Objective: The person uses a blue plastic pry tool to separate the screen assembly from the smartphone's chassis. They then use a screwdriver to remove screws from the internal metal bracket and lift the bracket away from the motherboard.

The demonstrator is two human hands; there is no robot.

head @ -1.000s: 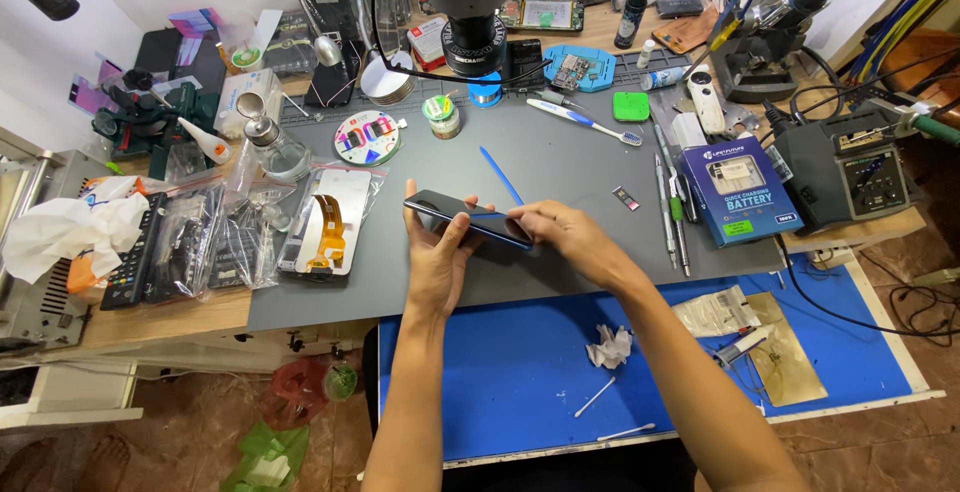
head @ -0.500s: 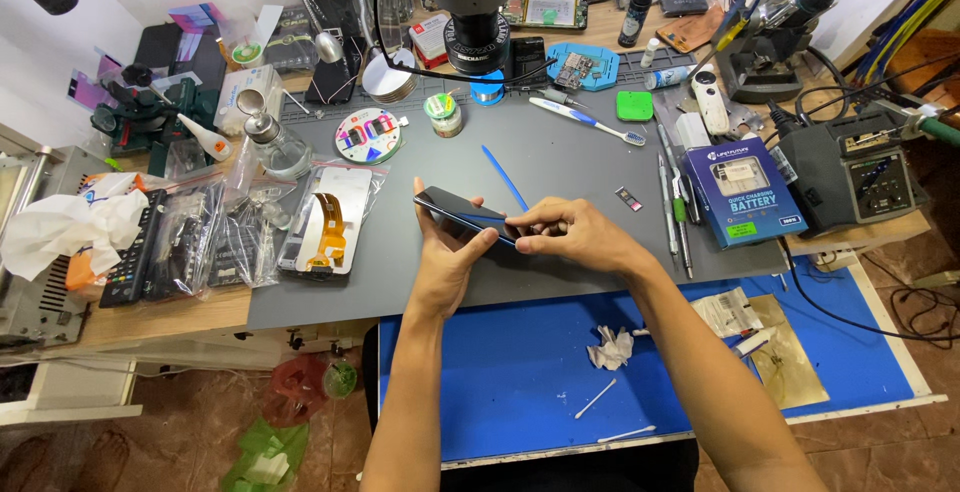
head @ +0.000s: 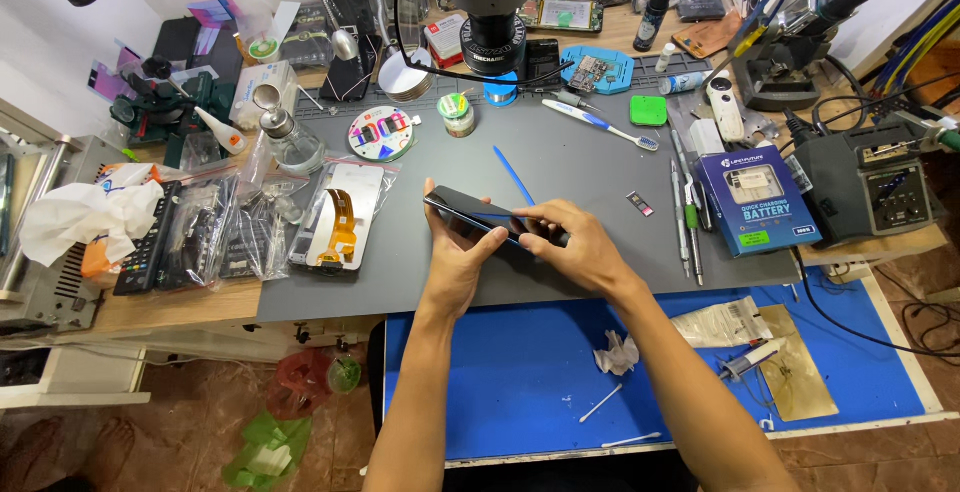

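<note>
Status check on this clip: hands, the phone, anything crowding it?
Left hand and right hand both grip the dark phone, tilted above the grey mat. Thin blue pry stick lies just behind; nothing blocking.

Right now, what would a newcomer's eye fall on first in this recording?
Mid-frame, both hands grip a dark smartphone tilted above the grey work mat: the left hand from below, the right hand along its edge. A black microscope hangs over the mat's far side. A blue box lies to the right.
</note>
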